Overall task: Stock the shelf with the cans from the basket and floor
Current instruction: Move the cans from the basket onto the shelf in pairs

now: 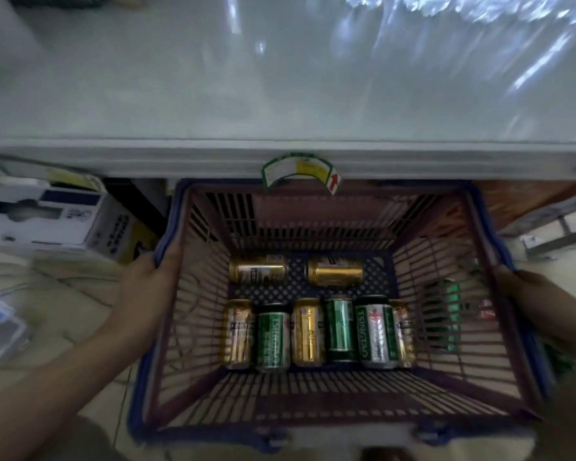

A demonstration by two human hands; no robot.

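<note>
Cans point(316, 331) roll easily, so keep your left hand point(147, 291) and right hand point(529, 301) gripping the basket point(313, 417) rims level.

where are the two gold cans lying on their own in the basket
In the head view, the two gold cans lie side by side at the basket's far end, beyond the row of six cans.

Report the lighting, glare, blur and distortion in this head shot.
Head view: dim overall; bright glare streaks on the plastic wrap top right; motion blur softens the edges and both hands; wide-angle bowing bends the basket rim; the cans stay fairly readable.
</note>
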